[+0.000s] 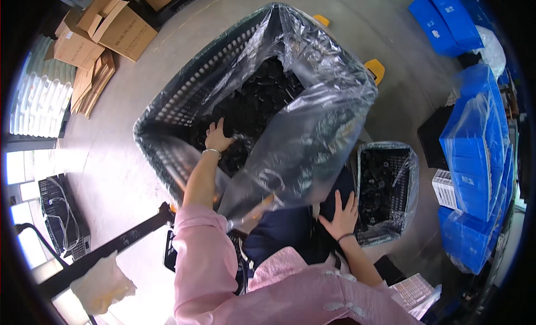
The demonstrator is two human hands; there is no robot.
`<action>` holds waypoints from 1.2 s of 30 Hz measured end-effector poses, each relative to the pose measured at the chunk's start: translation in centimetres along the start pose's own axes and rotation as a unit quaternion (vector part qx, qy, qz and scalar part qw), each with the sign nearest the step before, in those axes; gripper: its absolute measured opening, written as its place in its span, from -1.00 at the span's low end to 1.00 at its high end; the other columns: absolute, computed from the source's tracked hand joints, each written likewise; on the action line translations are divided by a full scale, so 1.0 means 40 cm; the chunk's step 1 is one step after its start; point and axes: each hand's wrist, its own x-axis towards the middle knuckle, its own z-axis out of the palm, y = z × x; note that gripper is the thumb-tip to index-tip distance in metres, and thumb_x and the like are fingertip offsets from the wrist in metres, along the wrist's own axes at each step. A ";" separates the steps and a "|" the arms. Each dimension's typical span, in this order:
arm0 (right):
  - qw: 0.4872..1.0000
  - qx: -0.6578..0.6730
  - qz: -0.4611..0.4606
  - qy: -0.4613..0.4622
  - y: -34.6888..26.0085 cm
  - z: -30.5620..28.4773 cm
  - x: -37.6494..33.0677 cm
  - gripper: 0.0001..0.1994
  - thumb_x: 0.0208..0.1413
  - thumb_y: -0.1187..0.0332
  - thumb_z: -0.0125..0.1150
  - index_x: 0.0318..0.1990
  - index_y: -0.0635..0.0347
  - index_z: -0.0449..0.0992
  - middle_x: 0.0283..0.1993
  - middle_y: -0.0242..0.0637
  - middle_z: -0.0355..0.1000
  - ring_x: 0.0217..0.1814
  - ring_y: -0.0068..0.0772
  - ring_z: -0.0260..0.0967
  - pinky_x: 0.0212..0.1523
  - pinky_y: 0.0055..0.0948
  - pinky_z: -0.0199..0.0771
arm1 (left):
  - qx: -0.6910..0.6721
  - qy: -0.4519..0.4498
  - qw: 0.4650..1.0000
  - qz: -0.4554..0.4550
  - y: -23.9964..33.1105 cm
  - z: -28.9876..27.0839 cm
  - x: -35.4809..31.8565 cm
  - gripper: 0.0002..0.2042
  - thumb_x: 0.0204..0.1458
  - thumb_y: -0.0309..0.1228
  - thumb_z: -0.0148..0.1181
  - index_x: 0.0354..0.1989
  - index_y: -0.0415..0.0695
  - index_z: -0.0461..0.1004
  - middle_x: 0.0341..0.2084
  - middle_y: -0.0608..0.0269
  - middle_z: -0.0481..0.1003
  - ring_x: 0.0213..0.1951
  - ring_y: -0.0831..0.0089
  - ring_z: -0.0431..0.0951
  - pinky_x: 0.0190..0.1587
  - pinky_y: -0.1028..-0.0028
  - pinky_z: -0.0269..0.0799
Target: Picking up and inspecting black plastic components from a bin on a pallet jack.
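In front of me stands a large dark plastic crate [178, 101] with perforated walls, lined with a clear plastic bag [312, 135]. Small black parts [262, 93] fill its bottom; their exact kind is too small to tell. My left hand [219, 138] reaches over the near left side, fingers spread just over or against the parts, with nothing visible gripped. My right hand [341, 216] lies with fingers spread on my dark-trousered knee. Beside that knee, on the right, a smaller lined crate [413, 196] holds more black parts [377, 185].
Open cardboard boxes [125, 32] stand at the far left, near stacked white trays [39, 101]. Blue bins [472, 152] line the right side. Yellow feet [375, 71] show under the large crate. A dark bar [111, 247] runs along the lower left, a pale cloth [103, 286] hanging there.
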 end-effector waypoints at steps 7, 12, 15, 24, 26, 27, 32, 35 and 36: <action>1.000 0.020 -0.011 -0.013 -0.005 -0.027 0.023 -0.20 -0.32 0.06 0.23 0.17 -0.01 0.06 0.16 0.22 -0.13 0.17 0.32 -0.16 0.07 0.12 -0.04 | 0.351 0.024 0.908 0.227 0.088 0.029 0.165 -0.07 -0.46 -0.31 0.32 0.20 0.29 -0.08 0.22 -0.01 -0.23 0.22 -0.01 -0.17 0.12 -0.04 -0.08; 0.999 0.034 -0.007 -0.016 -0.009 -0.035 0.045 -0.24 -0.32 0.08 0.23 0.14 0.02 0.10 0.15 0.24 -0.13 0.15 0.32 -0.14 0.05 0.13 -0.04 | 0.360 -0.092 0.886 0.279 0.103 -0.018 0.133 -0.12 -0.46 -0.23 0.33 0.18 0.16 0.01 0.21 -0.06 -0.24 0.20 -0.01 -0.09 0.10 -0.02 0.00; 1.000 0.025 -0.008 -0.007 -0.009 -0.039 0.052 -0.24 -0.33 0.08 0.23 0.13 0.02 0.11 0.15 0.25 -0.12 0.16 0.33 -0.16 0.05 0.15 -0.07 | 0.349 -0.103 0.875 0.319 0.075 0.028 0.099 -0.25 -0.43 -0.24 0.28 0.10 0.07 0.17 0.18 -0.06 -0.15 0.16 0.00 -0.03 0.09 -0.04 -0.01; 0.999 0.030 -0.020 -0.007 -0.019 -0.022 0.040 -0.24 -0.33 0.08 0.22 0.14 0.00 0.11 0.16 0.24 -0.12 0.16 0.31 -0.15 0.05 0.10 -0.03 | 0.161 0.043 0.966 0.198 0.064 0.060 0.176 -0.62 -0.21 -0.53 0.03 -0.12 0.06 0.33 0.13 -0.04 -0.02 -0.02 0.02 0.25 -0.22 0.29 0.43; 0.999 0.019 -0.026 -0.010 -0.023 -0.029 0.037 -0.25 -0.33 0.07 0.25 0.10 0.09 0.12 0.17 0.24 -0.15 0.17 0.30 -0.15 0.10 0.07 -0.05 | 0.133 0.079 0.973 0.172 0.055 0.041 0.150 -0.60 -0.22 -0.57 0.03 -0.13 0.09 0.33 0.10 -0.04 0.02 -0.06 0.00 0.28 -0.22 0.27 0.43; 0.999 0.020 -0.033 0.002 -0.020 -0.022 0.035 -0.23 -0.33 0.07 0.23 0.13 0.03 0.10 0.16 0.23 -0.13 0.16 0.31 -0.14 0.07 0.09 -0.03 | -0.004 0.097 0.984 0.152 0.038 0.041 0.146 -0.59 -0.24 -0.60 0.02 -0.14 0.06 0.33 0.07 -0.06 0.04 -0.09 -0.03 0.30 -0.23 0.27 0.43; 0.997 0.068 -0.039 0.015 0.011 -0.018 0.037 -0.22 -0.36 0.08 0.26 0.13 -0.01 0.11 0.15 0.22 -0.10 0.14 0.28 -0.11 0.07 0.04 0.00 | -0.564 -0.056 0.821 0.067 0.141 -0.150 0.000 -0.60 -0.24 -0.70 -0.08 -0.16 -0.05 0.29 -0.20 0.21 0.18 -0.25 0.39 0.38 -0.37 0.45 0.42; 0.931 0.361 -0.038 0.046 0.029 -0.109 0.100 -0.38 -0.18 0.29 0.23 0.09 0.16 0.16 0.04 -0.01 0.15 0.04 -0.19 0.16 -0.01 -0.28 0.19 | -0.587 -0.081 0.783 0.189 0.210 -0.262 -0.152 -0.62 -0.22 -0.71 -0.11 -0.16 -0.09 0.28 -0.31 0.35 0.25 -0.26 0.59 0.31 -0.27 0.59 0.31; 0.903 0.426 -0.028 0.056 -0.012 -0.202 0.118 -0.41 -0.14 0.36 0.22 0.10 0.19 0.15 0.02 -0.09 0.19 -0.01 -0.31 0.21 -0.06 -0.37 0.24 | -0.592 -0.094 0.755 0.267 0.239 -0.290 -0.213 -0.61 -0.23 -0.73 -0.10 -0.15 -0.10 0.28 -0.34 0.37 0.27 -0.25 0.60 0.30 -0.21 0.60 0.27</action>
